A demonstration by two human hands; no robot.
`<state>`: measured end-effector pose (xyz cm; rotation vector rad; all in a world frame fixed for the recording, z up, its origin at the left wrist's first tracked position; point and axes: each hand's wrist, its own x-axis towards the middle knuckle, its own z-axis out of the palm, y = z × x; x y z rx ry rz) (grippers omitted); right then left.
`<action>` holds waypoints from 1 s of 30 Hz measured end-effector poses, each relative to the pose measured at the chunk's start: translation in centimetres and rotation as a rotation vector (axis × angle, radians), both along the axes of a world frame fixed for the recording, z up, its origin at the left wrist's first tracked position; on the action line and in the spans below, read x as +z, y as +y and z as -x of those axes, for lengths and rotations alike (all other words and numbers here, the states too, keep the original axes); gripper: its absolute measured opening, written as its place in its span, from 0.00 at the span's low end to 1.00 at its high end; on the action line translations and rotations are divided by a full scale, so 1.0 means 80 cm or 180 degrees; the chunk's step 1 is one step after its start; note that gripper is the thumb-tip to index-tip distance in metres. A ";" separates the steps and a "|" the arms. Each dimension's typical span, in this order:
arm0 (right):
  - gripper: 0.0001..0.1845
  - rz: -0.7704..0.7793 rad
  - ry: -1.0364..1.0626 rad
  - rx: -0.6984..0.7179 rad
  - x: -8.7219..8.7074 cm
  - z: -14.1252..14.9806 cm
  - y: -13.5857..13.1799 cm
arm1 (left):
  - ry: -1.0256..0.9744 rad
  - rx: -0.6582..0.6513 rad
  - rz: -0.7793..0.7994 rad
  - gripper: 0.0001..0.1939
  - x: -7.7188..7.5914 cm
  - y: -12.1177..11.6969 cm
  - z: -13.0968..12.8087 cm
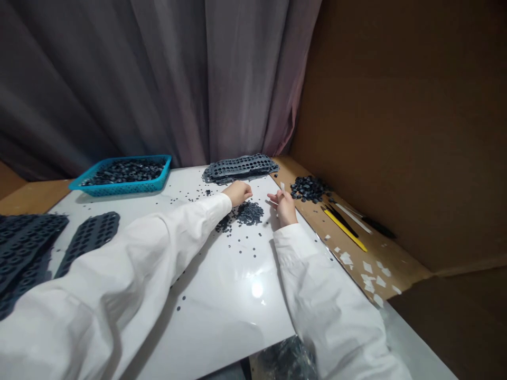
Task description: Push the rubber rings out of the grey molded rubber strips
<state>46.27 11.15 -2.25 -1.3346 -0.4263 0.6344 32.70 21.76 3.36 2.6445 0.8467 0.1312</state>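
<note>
Black discs, heaped mid-frame on the counter: likely light, stiff; best pinched by the rim. My left hand curls beside them; grip hidden, cannot tell. My right hand pinches a white scrap, probably flimsy.

I watch through one camera on the person's head, facing forward and down over the white tabletop. The left sleeve and right sleeve run away from me, large at the near edge; the left hand and right hand sit farther off, mid-view. A curtain closes the far side.
</note>
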 end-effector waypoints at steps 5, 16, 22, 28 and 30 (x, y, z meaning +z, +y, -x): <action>0.11 0.0025 -0.0098 -0.0082 0.002 -0.007 -0.002 | -0.0131 0.0337 0.0017 0.14 -0.014 0.003 0.005; 0.10 0.0049 -0.0228 -0.0191 0.003 -0.018 -0.005 | -0.0192 0.0549 -0.0098 0.14 0.000 0.053 0.036; 0.11 -0.0025 -0.0250 -0.0112 -0.002 -0.014 0.000 | 0.0024 0.0662 -0.0331 0.16 -0.012 0.096 0.144; 0.11 0.0000 -0.0278 -0.0102 -0.005 -0.010 -0.002 | 0.0155 0.0578 -0.0476 0.19 -0.061 0.092 0.176; 0.11 0.0005 -0.0286 -0.0084 -0.005 -0.009 -0.003 | 0.0158 0.0411 -0.0452 0.20 -0.066 0.087 0.171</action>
